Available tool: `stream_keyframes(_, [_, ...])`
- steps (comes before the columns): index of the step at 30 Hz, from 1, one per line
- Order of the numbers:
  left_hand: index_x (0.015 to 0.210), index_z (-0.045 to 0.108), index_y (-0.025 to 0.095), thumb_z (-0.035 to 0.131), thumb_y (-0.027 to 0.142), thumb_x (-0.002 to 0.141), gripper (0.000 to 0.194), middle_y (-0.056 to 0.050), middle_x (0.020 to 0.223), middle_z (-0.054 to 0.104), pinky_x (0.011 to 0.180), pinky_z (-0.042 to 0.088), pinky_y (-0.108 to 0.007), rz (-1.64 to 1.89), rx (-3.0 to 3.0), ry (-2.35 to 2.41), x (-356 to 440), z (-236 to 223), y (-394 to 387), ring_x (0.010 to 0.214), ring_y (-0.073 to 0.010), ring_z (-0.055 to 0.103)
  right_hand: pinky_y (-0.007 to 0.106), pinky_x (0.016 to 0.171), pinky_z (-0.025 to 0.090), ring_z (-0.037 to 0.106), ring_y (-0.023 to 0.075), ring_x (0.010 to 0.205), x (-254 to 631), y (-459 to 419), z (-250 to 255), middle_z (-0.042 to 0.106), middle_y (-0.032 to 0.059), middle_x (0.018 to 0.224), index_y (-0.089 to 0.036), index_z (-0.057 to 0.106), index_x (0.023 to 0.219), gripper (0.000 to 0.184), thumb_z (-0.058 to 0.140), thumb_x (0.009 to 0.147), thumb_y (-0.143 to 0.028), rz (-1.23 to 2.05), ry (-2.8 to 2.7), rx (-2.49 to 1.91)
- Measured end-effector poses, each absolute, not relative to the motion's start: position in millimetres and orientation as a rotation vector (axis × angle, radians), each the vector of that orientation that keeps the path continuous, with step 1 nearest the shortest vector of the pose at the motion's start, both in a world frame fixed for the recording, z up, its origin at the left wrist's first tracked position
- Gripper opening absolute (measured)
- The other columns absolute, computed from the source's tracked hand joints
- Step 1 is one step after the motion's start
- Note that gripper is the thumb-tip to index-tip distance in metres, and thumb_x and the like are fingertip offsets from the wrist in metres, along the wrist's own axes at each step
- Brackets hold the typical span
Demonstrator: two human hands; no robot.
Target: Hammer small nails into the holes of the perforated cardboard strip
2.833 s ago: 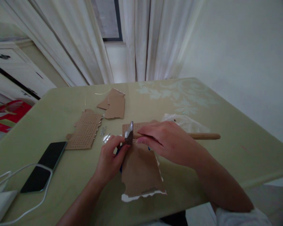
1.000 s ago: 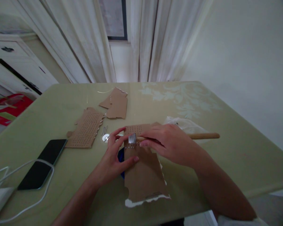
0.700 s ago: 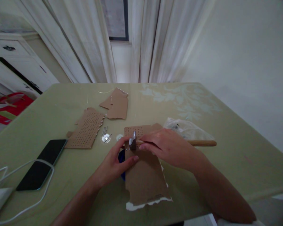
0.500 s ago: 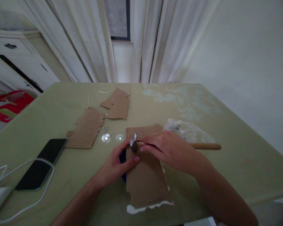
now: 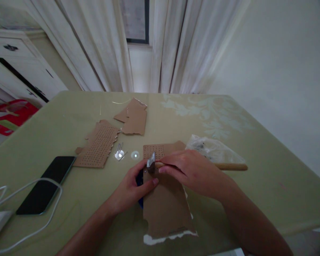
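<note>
My right hand (image 5: 185, 169) is closed round the wooden handle of a small hammer (image 5: 151, 163), close behind its metal head. The handle's far end sticks out to the right past my wrist. Under the hammer head lies a brown piece of cardboard (image 5: 166, 209) with rows of small holes along its far part and a torn, white-edged near end. My left hand (image 5: 137, 183) grips the cardboard's left edge, thumb on top, fingers partly hidden beneath. Something blue (image 5: 140, 202) shows under that edge; most of it is covered.
To the left lie a hole-punched cardboard piece (image 5: 97, 147), several nails (image 5: 119, 151) on a shiny round spot and a phone (image 5: 49, 186) crossed by a white cable (image 5: 59, 199). Cardboard scraps (image 5: 134, 119) sit farther back. A clear plastic bag (image 5: 216, 151) is beyond my right hand.
The hammer head has tilted slightly and sits a touch lower over the cardboard. Both hands keep their hold, and the view has shifted a little.
</note>
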State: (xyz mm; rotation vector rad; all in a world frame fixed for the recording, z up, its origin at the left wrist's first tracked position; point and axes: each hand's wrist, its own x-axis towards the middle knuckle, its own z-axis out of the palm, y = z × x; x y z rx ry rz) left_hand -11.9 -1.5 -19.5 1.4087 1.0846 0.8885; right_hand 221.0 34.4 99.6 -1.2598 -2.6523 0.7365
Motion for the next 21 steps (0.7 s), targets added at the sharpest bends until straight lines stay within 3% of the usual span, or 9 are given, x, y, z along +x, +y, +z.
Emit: stream_keyframes(21, [0.13, 0.079, 0.026, 0.086, 0.043, 0.091, 0.043, -0.007, 0.128, 0.082, 0.113, 0.059, -0.045, 0.927, 1.394, 1.044, -8.8, -16.0, -1.0, 0.121, -0.0315, 0.075, 0.042, 0.107, 0.058, 0.079, 0.028, 0.12, 214.0, 35.7, 87.9, 0.081, 0.0061, 0.134, -0.026, 0.079, 0.14, 0.028, 0.066, 0.115, -0.028, 0.812, -2.601, -1.147])
